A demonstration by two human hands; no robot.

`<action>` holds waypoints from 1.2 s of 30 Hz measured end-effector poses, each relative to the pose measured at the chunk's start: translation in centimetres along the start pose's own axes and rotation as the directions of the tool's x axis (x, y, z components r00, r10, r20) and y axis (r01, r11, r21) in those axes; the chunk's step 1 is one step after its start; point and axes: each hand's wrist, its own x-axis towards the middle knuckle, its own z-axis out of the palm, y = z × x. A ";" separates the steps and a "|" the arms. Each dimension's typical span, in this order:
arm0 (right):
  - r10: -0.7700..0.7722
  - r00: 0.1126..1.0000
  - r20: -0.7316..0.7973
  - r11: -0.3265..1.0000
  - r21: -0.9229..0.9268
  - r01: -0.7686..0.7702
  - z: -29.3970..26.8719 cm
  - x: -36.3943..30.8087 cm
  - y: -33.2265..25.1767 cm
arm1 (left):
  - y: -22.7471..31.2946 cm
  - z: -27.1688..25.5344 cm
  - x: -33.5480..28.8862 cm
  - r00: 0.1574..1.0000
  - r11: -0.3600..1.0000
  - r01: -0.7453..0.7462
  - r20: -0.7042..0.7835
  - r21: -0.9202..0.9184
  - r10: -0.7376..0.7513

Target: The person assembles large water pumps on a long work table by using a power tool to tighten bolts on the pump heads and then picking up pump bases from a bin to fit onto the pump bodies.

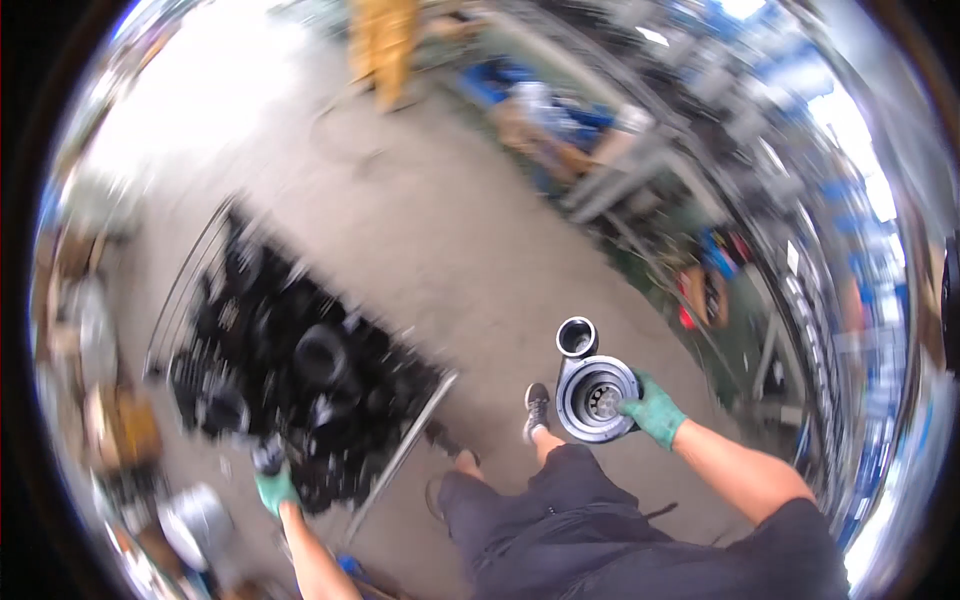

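At the far left, cardboard boxes [122, 425] lie smeared by blur and partly lost at the dark lens rim; any lettering on them is unreadable. One pale, drum-like container [195, 525] stands nearer. The left hand [276, 489], in a green glove, reaches to one small dark round part [268, 455] at the cart's edge; I cannot tell whether the fingers are closed on it or only touching. The low wire-sided cart [412, 445] bears a heap of black parts [325, 355], too jumbled to count, though two ring-shaped ones stand out. Above, one other person's yellow-clad legs [383, 45] are cut off by the top edge. Farther right, one metal housing [577, 400] with two round openings, one large and one small, is held above the floor, well apart from the cart. The right hand [655, 410], also green-gloved, is clamped on the large opening's rim. The hands are wide apart. Beyond, a grey metal frame [608, 187] blurs away rightward.
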 end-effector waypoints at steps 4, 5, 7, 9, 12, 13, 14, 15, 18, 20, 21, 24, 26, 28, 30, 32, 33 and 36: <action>0.266 0.931 -0.250 0.910 0.384 -0.157 -8.6 -2.0 10.9 | -2.8 7.2 2.4 0.983 0.745 0.013 0.145 -0.667 0.113; 0.381 0.870 -0.314 0.850 0.489 -0.196 -10.7 -4.9 14.3 | 0.1 7.1 1.3 0.984 0.809 0.031 0.162 -0.586 0.080; 0.525 0.791 -0.314 0.733 0.640 -0.232 -14.0 -9.6 24.1 | 5.6 5.7 -1.5 0.961 0.819 0.234 0.250 -0.524 -0.115; 0.694 0.666 -0.275 0.540 0.811 -0.228 -17.0 -12.8 28.4 | 9.6 4.4 -5.5 0.973 0.800 0.181 0.220 -0.572 -0.063; 0.762 0.614 -0.206 0.378 0.911 -0.163 -20.3 -17.0 34.9 | 19.5 2.4 -16.2 0.972 0.744 0.066 0.211 -0.665 0.103; 0.758 0.619 -0.208 0.335 0.938 -0.094 -20.8 -17.9 38.7 | 22.9 2.3 -20.1 0.961 0.714 0.031 0.217 -0.700 0.171; 0.770 0.607 -0.196 0.290 0.955 -0.060 -21.5 -18.3 40.4 | 25.8 2.3 -24.0 0.945 0.692 0.003 0.229 -0.721 0.234; 0.819 0.560 -0.124 0.260 0.950 -0.171 -22.7 -19.1 41.9 | 29.0 2.6 -27.9 0.920 0.669 -0.016 0.251 -0.743 0.301; 0.782 0.604 -0.155 0.189 0.982 0.008 -22.2 -19.9 49.1 | 40.6 4.4 -41.7 0.790 0.703 -0.057 0.398 -0.709 0.466; 0.804 0.576 -0.143 0.171 0.985 0.007 -24.7 -20.3 47.8 | 47.2 7.8 -48.1 0.678 0.681 -0.151 0.426 -0.716 0.599; 0.811 0.562 -0.162 0.153 0.986 0.063 -24.3 -20.0 49.7 | 49.3 11.3 -48.7 0.604 0.625 -0.209 0.404 -0.752 0.687; 0.792 0.580 -0.189 0.117 0.980 0.161 -25.8 -18.9 51.8 | 60.3 15.8 -60.5 0.287 0.637 -0.290 0.570 -0.714 0.770; 0.798 0.575 -0.180 0.023 0.963 0.268 -26.6 -18.1 52.9 | 67.3 19.2 -69.3 0.101 0.579 -0.369 0.588 -0.727 0.802; 0.792 0.567 -0.227 -0.036 0.909 0.415 -27.9 -17.0 52.9 | 73.7 22.5 -78.5 -0.112 0.516 -0.330 0.576 -0.790 0.810; 0.824 0.542 -0.163 -0.116 0.889 0.444 -30.8 -16.3 51.0 | 80.2 26.8 -85.1 -0.287 0.291 -0.450 0.445 -0.844 0.848; 0.861 0.485 -0.153 -0.151 0.833 0.532 -32.7 -15.8 51.2 | 85.9 30.6 -93.9 -0.389 0.245 -0.376 0.392 -0.894 0.834; 0.870 0.471 -0.148 -0.159 0.818 0.552 -33.7 -15.1 51.6 | 89.0 32.2 -97.4 -0.406 0.246 -0.393 0.407 -0.886 0.818; 0.916 0.379 -0.134 -0.147 0.767 0.625 -38.0 -14.0 51.2 | 97.7 39.5 -107.1 -0.454 0.119 -0.287 0.244 -0.951 0.857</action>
